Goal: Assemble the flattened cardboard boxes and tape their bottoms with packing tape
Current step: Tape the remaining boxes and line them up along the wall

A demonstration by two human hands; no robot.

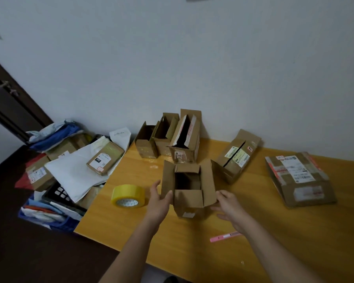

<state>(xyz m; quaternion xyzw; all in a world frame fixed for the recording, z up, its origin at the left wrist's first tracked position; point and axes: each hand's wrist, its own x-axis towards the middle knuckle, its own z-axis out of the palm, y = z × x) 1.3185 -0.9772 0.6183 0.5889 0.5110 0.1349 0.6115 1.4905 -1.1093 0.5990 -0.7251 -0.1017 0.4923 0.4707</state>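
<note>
The fingers of the left hand (158, 198) were straight and laid against the left wall of the small box (189, 187), thumb near its front flap. The fingers of the right hand (228, 205) were loosely spread at the box's right lower corner; whether they touched it or hovered just beside was hard to tell. Between the two hands the box stood upright on the worktop (192, 250), squared up, its four flaps open.

Judging by that, the forming step was in hand. Next the flaps would need folding shut and taping. The tape roll (128, 196) lay just left of the left hand, and a pink cutter (225, 236) lay near the right wrist. Beyond the fingers stood three opened boxes (168, 137); further right lay a flattened box (298, 178).
</note>
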